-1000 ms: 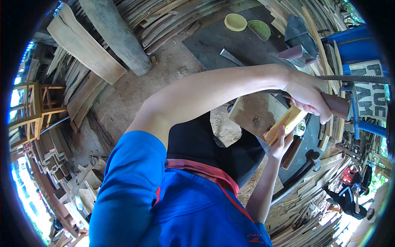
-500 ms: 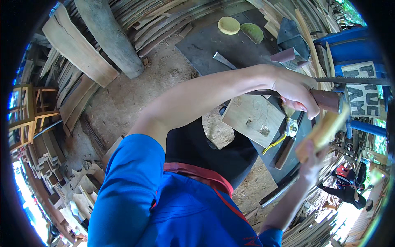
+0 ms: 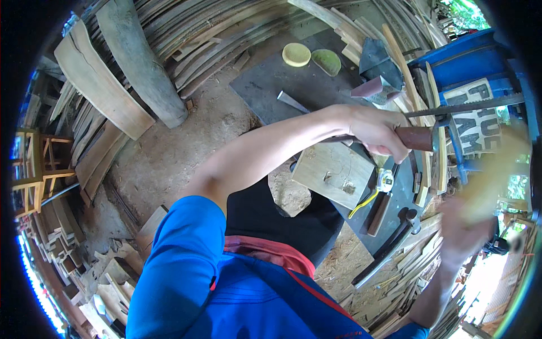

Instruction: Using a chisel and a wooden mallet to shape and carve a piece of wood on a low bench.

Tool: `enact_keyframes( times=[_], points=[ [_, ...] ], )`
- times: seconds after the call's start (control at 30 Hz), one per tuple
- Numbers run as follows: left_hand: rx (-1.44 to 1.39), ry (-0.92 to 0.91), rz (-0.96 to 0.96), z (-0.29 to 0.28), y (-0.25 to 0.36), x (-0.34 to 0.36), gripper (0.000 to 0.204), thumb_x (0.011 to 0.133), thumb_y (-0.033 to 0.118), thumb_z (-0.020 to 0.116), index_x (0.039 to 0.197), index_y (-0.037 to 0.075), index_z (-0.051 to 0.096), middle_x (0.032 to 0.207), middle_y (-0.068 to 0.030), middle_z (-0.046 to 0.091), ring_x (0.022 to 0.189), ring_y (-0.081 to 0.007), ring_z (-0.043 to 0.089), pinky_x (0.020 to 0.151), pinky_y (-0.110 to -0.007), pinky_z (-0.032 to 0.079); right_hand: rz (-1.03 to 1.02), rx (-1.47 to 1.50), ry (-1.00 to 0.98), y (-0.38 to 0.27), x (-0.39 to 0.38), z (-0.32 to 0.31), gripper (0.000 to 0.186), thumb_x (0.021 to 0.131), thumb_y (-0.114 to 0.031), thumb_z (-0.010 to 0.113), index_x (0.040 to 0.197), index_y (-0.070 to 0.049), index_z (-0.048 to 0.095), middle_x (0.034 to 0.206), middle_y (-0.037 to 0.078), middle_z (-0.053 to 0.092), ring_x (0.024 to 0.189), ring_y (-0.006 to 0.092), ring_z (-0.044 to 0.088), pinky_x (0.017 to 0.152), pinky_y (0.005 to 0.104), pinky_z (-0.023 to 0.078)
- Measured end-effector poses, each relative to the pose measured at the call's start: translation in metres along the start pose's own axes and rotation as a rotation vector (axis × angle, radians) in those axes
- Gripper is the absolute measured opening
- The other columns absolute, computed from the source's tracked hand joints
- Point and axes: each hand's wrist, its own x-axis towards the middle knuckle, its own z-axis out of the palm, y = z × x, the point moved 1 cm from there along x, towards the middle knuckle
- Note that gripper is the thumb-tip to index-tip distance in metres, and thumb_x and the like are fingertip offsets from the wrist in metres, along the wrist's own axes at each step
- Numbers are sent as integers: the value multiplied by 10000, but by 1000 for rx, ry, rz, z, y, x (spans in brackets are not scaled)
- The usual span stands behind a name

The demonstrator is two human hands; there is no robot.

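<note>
My left hand (image 3: pixel 375 133) is wrapped round a chisel with a thick brown wooden handle (image 3: pixel 415 138), ringed with metal at its end. A dark metal strip comes out on the other side of the fist. Raised at the right, my right hand (image 3: pixel 466 223) grips a length of pale wood (image 3: pixel 497 175); both are smeared by motion, so its exact shape cannot be told. Below the left hand lies a flat board (image 3: pixel 333 172) with small cut recesses. A toothed saw blade (image 3: pixel 468 105) runs rightward just past the left hand.
On the dark worktop (image 3: pixel 265 85) are a tape measure (image 3: pixel 385 179), a wooden-handled tool (image 3: pixel 379 214), a hammer (image 3: pixel 389 246), a yellow bowl (image 3: pixel 296 55) and a green half-round dish (image 3: pixel 326 62). Timber stacks (image 3: pixel 186 51) line the back. A blue frame (image 3: pixel 468 53) stands at right.
My right hand has swung right, carrying the pale wood away from the chisel handle's end. The view has shifted slightly; my left hand keeps its grip.
</note>
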Motion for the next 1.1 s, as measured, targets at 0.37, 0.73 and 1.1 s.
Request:
enact_keyframes(
  times=[0.37, 0.73, 1.1],
  points=[
    [-19, 107, -12, -6, 9, -21, 242, 746, 188, 682, 586, 86, 533, 481, 67, 388, 408, -54, 338, 403, -255, 227, 100, -144, -218, -13, 20, 5, 601, 841, -311, 701, 1299, 33, 518, 1032, 169, 630, 827, 226, 632, 664, 344, 510],
    [-1, 205, -72, -10, 6, -12, 179, 783, 136, 695, 675, 80, 564, 541, 59, 445, 449, -52, 380, 428, -248, 250, 68, 242, -31, -7, 2, 18, 531, 883, -198, 632, 1322, 41, 454, 766, 105, 593, 526, 134, 567, 406, 262, 425],
    [-193, 1310, 732, 18, 34, -217, 380, 931, 221, 452, 580, 178, 311, 496, 58, 261, 432, -92, 239, 416, -267, 172, 445, 540, 20, 108, -129, 158, 346, 855, -132, 756, 1113, 24, 584, 789, 64, 668, 633, 92, 615, 538, 249, 488]
  ],
)
